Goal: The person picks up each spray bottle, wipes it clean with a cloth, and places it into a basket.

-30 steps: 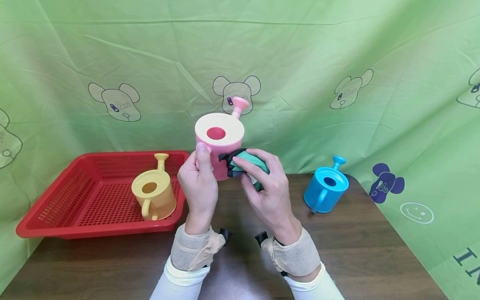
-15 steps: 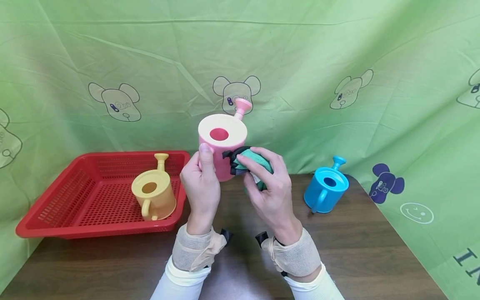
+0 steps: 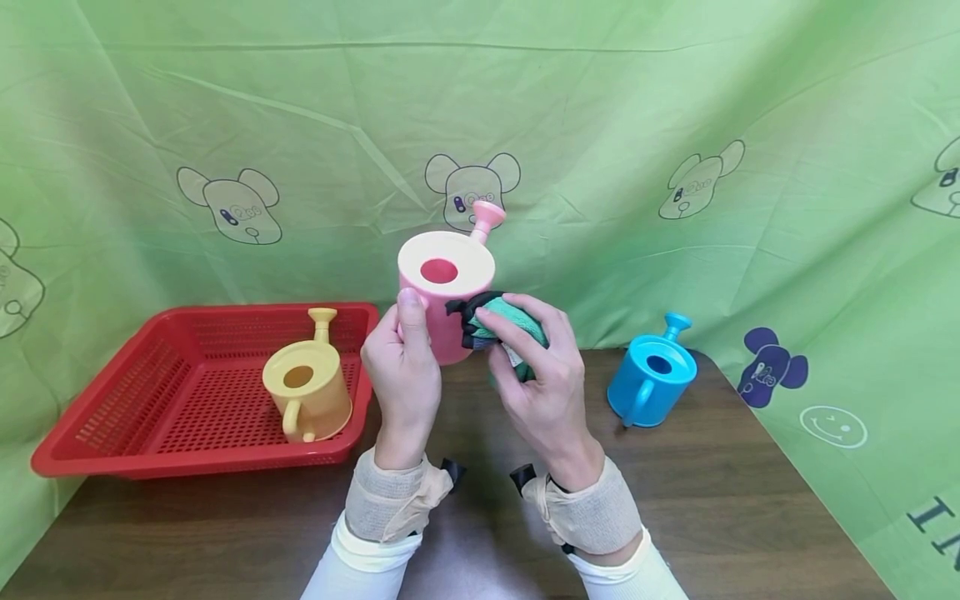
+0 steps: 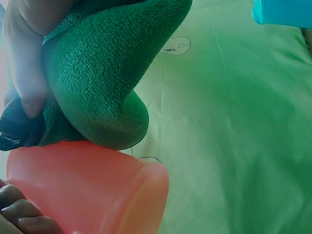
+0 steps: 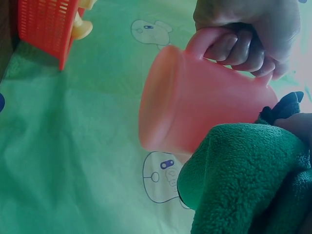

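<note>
In the head view my left hand grips a pink watering can by its handle and holds it up above the table. The right wrist view shows those fingers curled through the handle. A bunched green towel with dark trim is in my right hand, pinched between thumb and fingers. The towel lies against the side of the pink can in the left wrist view. The can's spout with its flared rose points to the back right.
A red plastic basket sits on the left, with a yellow watering can inside. On the right of the brown table stands a blue watering can. A green printed cloth hangs behind.
The pink can, the towel and both hands have shifted slightly right over the last second. The hands keep the same holds, and the other cans stay put.
</note>
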`<state>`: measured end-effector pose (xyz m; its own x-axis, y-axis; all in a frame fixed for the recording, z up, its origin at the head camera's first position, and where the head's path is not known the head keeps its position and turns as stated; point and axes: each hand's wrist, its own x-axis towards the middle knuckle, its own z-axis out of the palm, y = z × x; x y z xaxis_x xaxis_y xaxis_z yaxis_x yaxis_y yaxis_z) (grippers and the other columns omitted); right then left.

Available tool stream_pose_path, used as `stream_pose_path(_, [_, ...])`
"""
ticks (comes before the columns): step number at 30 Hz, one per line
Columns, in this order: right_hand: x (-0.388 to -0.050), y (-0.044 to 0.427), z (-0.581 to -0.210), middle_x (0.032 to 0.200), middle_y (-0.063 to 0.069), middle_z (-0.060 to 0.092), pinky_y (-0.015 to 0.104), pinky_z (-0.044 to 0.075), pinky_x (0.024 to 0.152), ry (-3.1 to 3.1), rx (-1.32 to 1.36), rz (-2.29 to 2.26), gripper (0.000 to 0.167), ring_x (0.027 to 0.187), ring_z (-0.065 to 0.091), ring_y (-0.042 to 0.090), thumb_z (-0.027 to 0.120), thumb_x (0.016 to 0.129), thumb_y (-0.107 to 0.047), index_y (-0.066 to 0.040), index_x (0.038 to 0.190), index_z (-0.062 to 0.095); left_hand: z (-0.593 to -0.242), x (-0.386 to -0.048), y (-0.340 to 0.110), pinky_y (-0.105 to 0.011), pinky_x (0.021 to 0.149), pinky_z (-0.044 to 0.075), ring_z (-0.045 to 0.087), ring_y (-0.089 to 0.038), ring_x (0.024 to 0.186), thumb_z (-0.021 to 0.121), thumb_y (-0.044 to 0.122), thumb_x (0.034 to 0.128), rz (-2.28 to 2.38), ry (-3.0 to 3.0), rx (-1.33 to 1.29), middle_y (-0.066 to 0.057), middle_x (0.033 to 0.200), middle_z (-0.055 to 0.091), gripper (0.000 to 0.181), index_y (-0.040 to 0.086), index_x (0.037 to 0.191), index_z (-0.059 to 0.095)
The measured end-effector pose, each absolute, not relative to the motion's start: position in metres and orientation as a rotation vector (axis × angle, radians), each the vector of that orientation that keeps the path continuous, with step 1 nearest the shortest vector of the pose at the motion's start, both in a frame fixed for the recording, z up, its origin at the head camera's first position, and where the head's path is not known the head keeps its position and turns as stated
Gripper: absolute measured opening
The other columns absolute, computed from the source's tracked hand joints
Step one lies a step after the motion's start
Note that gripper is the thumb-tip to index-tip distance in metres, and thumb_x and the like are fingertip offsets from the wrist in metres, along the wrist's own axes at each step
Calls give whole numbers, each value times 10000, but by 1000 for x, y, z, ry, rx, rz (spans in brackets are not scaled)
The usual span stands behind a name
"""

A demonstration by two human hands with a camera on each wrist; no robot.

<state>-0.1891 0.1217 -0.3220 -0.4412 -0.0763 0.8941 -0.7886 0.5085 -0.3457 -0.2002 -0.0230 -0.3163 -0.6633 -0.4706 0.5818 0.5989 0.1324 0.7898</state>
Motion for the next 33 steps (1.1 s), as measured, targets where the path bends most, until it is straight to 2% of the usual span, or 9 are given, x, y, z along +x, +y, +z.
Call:
stream_pose_path(7, [-188,121,-322,1362,169,653,407,521,1035,-1842,726,998,318,1253,597,348,722,924,-37,-161,1210,786,-317,-203,-24,-230,506,282,361,-111,518,569,194,1076,-1646,-1574,-103,-5,574,381,454,2,677,468])
stream_pose_path(15, [-185,118,-321,1350,184,651,412,525,1039,-1812,767,982,319,1252,600,364,734,915,-32,-158,1203,784,-318,-204,-23,-221,508,330,438,-135,545,570,204,1078,-1628,-1577,-73,50,573,399,449,3,683,497])
stream_pose_path(19, [-184,117,-321,1349,186,650,414,528,1035,-1810,770,982,321,1251,598,364,738,913,-30,-157,1205,782,-318,-203,-23,-213,506,357,475,-147,545,576,225,1080,-1617,-1591,-87,13,572,442,446,-6,704,518])
stream_pose_path(25, [-185,117,-322,1352,180,651,431,527,1028,-1831,755,980,324,1257,594,357,739,913,-32,-155,1209,783,-320,-202,-22,-219,498,340,432,-130,518,583,282,1083,-1584,-1615,-114,-118,581,458,470,-1,713,518])
stream_pose_path(33, [-185,116,-322,1354,176,655,448,524,1025,-1855,724,980,315,1255,596,354,728,922,-37,-157,1207,786,-320,-202,-20,-225,490,317,413,-137,509,579,303,1084,-1540,-1651,-126,-126,575,452,462,26,718,524])
